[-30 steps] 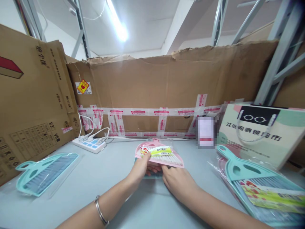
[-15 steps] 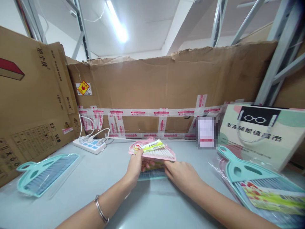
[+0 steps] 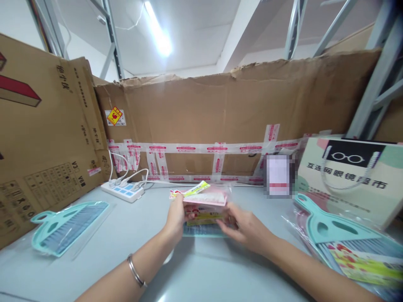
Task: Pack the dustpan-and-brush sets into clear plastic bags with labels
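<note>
My left hand (image 3: 175, 214) pinches the near left edge of a pink dustpan set (image 3: 205, 197) wrapped in clear plastic with a yellow-green label, lifted off the table and tilted up. My right hand (image 3: 243, 225) is closed on the right side of the same pack, fingers curled under it. Beneath the pink pack lies a teal dustpan set (image 3: 201, 229) flat on the grey table (image 3: 126, 251). A silver bracelet sits on my left wrist.
A teal dustpan (image 3: 64, 226) in plastic lies at the left. A stack of teal dustpan sets (image 3: 340, 239) lies at the right, before a paper bag (image 3: 349, 176). A white power strip (image 3: 122, 189) sits at the back. Cardboard walls (image 3: 220, 121) enclose the table.
Both hands have lifted the pink dustpan set's near edge higher and drawn it slightly right, uncovering the teal set beneath.
</note>
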`<action>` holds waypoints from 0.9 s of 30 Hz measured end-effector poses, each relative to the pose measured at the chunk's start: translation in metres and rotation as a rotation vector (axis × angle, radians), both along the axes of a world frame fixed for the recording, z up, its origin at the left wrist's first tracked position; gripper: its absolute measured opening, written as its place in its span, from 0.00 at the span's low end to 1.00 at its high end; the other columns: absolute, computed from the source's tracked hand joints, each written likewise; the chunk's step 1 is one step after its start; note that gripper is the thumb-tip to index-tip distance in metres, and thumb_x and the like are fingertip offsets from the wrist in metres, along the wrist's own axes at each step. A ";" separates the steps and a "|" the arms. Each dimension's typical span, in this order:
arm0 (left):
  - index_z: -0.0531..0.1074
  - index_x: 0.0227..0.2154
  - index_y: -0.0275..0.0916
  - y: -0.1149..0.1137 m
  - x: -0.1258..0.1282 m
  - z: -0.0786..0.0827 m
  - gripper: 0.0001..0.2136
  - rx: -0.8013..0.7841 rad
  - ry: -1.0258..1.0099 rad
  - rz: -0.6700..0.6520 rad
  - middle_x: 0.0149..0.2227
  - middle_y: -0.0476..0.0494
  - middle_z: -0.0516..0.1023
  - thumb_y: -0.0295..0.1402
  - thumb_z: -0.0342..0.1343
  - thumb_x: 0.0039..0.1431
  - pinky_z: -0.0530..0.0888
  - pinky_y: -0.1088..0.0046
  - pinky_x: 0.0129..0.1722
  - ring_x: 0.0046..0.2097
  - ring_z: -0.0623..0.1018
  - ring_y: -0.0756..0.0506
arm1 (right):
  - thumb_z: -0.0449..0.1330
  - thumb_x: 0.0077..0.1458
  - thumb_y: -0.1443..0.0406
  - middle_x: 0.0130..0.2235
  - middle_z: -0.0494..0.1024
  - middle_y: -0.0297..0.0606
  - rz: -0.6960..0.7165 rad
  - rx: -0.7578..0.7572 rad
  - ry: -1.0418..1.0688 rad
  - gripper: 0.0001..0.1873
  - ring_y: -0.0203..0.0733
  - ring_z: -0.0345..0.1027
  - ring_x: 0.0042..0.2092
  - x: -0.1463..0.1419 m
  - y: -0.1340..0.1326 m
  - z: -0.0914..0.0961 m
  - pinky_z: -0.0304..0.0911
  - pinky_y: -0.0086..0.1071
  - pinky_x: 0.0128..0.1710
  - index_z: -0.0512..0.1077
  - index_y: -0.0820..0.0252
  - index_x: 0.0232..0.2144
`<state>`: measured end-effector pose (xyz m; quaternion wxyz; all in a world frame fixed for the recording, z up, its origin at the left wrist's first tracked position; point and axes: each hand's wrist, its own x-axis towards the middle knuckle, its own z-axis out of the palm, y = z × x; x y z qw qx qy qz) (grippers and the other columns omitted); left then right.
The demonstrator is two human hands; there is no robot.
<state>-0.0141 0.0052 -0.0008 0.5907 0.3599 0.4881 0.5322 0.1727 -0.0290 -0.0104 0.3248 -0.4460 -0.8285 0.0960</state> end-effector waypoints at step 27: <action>0.72 0.40 0.36 -0.013 0.001 0.006 0.14 0.194 0.155 -0.269 0.39 0.43 0.78 0.32 0.49 0.51 0.70 0.76 0.33 0.38 0.76 0.47 | 0.65 0.40 0.68 0.31 0.79 0.35 -0.109 -0.716 1.607 0.18 0.41 0.73 0.32 -0.008 0.018 0.002 0.69 0.33 0.32 0.68 0.59 0.37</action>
